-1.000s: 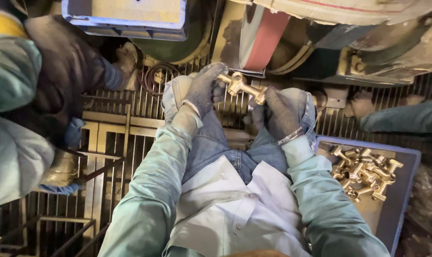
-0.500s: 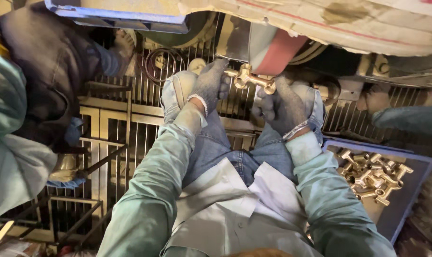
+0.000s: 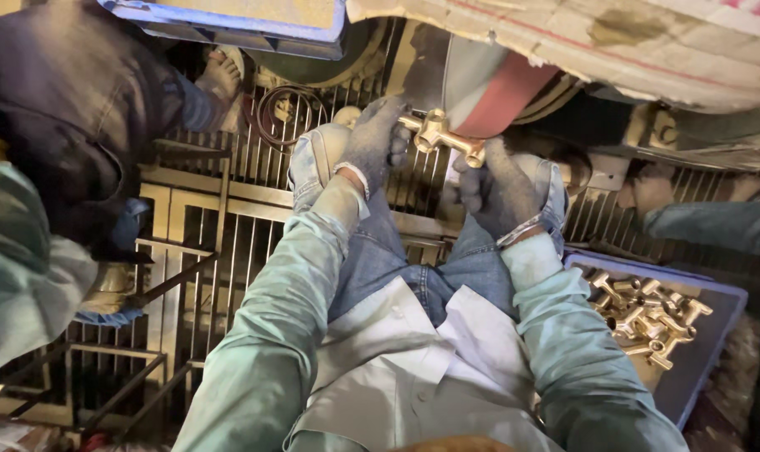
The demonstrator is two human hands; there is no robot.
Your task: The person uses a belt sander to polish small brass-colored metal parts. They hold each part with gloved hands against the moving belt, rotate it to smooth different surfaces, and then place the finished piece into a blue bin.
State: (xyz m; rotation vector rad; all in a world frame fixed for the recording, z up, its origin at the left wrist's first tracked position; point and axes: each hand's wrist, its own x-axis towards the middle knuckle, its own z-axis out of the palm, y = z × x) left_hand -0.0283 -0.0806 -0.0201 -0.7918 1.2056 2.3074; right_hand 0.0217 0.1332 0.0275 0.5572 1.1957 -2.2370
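Observation:
Both my hands wear grey knit gloves and grip one brass pipe fitting [image 3: 440, 136], shaped like a cross. My left hand [image 3: 373, 144] holds its left end and my right hand [image 3: 495, 186] holds its right end. The fitting is pressed against the lower edge of a red sanding belt [image 3: 499, 99] on a machine in front of me. My knees in blue jeans lie just under my hands.
A blue tray [image 3: 700, 362] with several brass fittings sits at my right. Another person [image 3: 53, 125] in dark clothes sits at the left over a metal grate floor [image 3: 229, 243]. A blue crate [image 3: 229, 17] is at the top, and a sleeve [image 3: 715, 226] at the right edge.
Both hands have lifted the brass fitting away from my knees and up to the red belt. The view has tilted so the machine looks closer.

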